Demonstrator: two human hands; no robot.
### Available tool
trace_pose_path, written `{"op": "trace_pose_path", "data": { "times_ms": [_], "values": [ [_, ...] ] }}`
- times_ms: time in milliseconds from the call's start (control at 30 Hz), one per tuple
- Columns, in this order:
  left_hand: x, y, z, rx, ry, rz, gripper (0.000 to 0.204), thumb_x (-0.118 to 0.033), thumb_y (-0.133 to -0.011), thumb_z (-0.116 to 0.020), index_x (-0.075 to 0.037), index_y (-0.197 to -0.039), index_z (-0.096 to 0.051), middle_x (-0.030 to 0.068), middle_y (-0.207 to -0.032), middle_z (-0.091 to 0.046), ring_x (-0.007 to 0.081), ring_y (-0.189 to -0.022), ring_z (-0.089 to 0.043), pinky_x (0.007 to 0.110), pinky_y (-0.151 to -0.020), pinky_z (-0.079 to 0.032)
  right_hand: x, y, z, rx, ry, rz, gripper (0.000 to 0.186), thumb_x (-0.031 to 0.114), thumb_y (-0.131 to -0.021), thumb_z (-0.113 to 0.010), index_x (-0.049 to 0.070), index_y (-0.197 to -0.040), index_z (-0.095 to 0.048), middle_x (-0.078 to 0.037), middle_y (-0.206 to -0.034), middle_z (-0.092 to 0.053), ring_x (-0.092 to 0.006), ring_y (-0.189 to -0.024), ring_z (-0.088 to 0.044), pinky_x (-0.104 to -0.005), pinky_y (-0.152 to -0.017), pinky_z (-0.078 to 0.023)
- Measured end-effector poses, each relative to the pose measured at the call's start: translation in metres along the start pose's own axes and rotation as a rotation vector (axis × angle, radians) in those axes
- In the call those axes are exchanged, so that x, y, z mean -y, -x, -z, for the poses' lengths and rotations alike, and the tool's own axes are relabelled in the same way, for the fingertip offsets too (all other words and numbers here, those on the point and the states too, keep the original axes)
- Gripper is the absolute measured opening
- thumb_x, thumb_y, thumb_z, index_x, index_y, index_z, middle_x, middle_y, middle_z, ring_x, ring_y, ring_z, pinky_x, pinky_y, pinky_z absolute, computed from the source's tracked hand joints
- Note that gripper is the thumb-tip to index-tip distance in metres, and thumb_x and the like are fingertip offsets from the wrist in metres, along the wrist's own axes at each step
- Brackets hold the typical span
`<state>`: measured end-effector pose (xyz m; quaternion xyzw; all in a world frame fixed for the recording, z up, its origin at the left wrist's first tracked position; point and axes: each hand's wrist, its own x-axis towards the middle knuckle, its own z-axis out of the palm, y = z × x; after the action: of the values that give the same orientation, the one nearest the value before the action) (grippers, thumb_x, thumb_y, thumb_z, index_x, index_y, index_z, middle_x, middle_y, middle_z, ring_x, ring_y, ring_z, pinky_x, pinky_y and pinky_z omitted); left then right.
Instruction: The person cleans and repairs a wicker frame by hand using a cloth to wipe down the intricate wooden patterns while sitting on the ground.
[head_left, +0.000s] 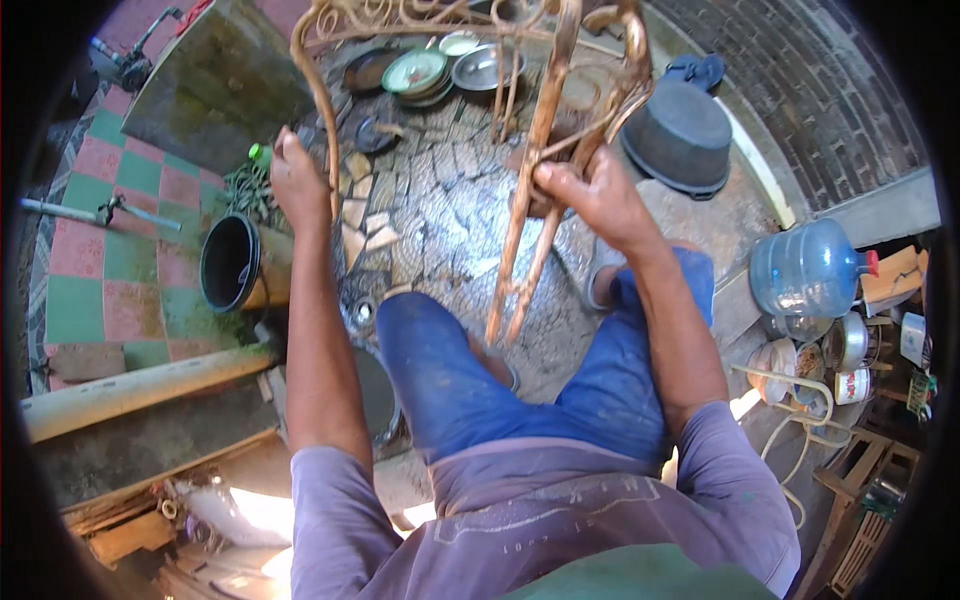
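Note:
A brown frame of bent rattan or wooden poles (537, 110) with curled scrollwork (345, 18) at its top stands tilted before me over the wet floor. My right hand (605, 200) is closed round it, thumb across a pole, where the poles come together. Two pole ends reach down between my knees. At the frame's left side, my left hand (300, 185) is closed against a thin curved pole (322, 95); its fingers are partly hidden behind the hand. Under the right hand there is a dark brown patch, too shaded to make out.
Beyond the frame are stacked green plates (415, 72), a metal basin (488, 68) and a small dark pan (377, 135). A large black tub (678, 135) stands right by the brick wall. A black bucket (230, 262) is at left, and a blue water jug (805, 268) at right.

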<state>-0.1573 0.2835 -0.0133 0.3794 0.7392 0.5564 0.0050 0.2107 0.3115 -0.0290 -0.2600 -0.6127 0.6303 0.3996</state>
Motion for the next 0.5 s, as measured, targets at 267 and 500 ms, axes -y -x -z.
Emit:
{"op": "trace_pose_path", "data": {
  "times_ms": [267,500],
  "values": [
    [0.05,-0.025,-0.018,0.058,0.076,0.107,0.057,-0.037,-0.104,-0.044,0.006,-0.14,-0.052,0.0212,-0.124,-0.065,0.0289,-0.109,-0.063,0.035,-0.091,-0.048,0.017,0.032,0.02,0.086,0.016,-0.131,0.045,0.014,-0.093,-0.066,-0.004,-0.132,-0.053,-0.013,-0.117,-0.07,-0.0177,-0.103,-0.068,-0.0337,-0.085,-0.06],
    [0.069,-0.024,-0.01,0.056,0.194,0.012,0.055,-0.035,-0.106,-0.04,0.006,-0.141,-0.05,0.0169,-0.121,-0.063,0.0214,-0.093,-0.063,0.029,-0.068,-0.052,0.001,0.062,0.029,0.108,0.103,-0.283,0.055,0.012,-0.092,-0.07,-0.002,-0.139,-0.044,-0.013,-0.118,-0.068,-0.0183,-0.109,-0.065,-0.0365,-0.097,-0.055]
  ]
}}
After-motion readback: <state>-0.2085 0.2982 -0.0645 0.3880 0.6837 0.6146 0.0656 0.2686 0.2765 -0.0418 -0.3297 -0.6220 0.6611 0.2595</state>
